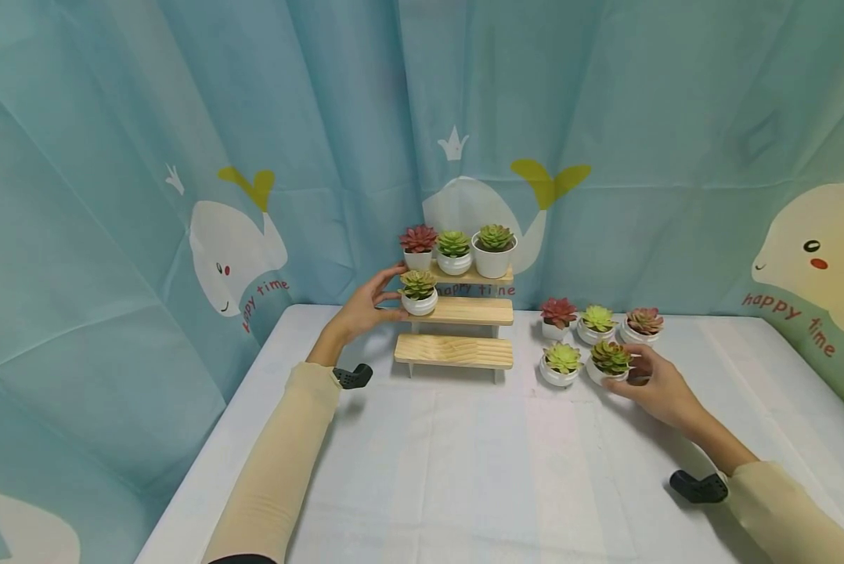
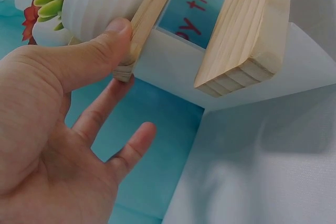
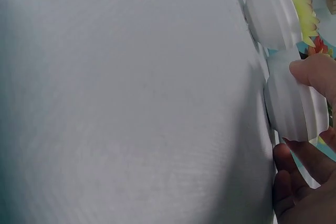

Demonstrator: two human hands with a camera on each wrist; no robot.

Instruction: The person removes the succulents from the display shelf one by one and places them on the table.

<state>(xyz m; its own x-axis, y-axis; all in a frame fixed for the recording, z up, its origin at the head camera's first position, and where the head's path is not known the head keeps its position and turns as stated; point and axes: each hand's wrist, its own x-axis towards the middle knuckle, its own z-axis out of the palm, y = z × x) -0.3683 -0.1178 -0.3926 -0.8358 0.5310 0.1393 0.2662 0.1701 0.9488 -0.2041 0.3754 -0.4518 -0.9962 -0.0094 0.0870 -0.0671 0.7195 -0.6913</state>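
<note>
White pot [image 3: 294,103] in right hand [image 1: 665,393]

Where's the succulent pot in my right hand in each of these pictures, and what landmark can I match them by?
Head: the succulent pot is right of centre, in the right hand.
Left wrist: not in this picture.
Right wrist: near the right edge, about mid-height.
Shared landmark: the wooden stand, central in the head view, upper right in left wrist, partly visible at top right in right wrist.
</note>
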